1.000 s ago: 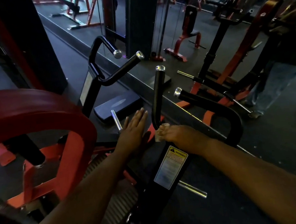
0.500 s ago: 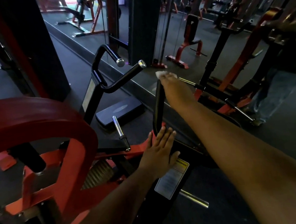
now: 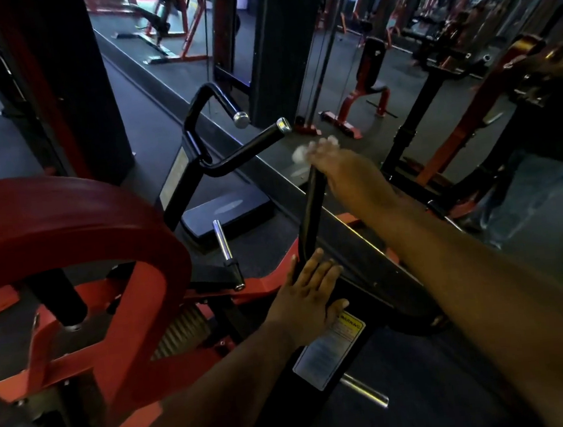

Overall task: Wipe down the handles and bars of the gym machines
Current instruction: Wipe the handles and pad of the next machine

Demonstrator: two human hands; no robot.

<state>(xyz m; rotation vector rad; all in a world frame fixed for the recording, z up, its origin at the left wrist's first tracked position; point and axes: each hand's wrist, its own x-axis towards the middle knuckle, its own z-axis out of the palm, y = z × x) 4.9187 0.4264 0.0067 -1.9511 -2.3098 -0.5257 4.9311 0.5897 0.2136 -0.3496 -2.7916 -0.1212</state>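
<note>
A black upright handle bar (image 3: 311,214) rises from the red-and-black machine in front of me. My right hand (image 3: 348,169) is wrapped over the bar's top end and holds a small white cloth (image 3: 301,153) against it; the hand is blurred. My left hand (image 3: 310,293) rests flat with straight fingers on the black frame at the foot of that bar. A second black handle (image 3: 250,149) with a chrome cap points right, just left of the cloth. A looped black handle (image 3: 208,106) stands behind it.
A large red curved frame (image 3: 79,232) fills the left. A chrome peg (image 3: 222,239) and a dark floor pad (image 3: 225,212) lie behind the machine. A mirror wall runs along the right, showing other red machines. A warning label (image 3: 331,349) sits by my left wrist.
My right hand slid the cloth from the bar's base up to its top end and stays there. My left hand moved from left of the bar onto the frame at its foot.
</note>
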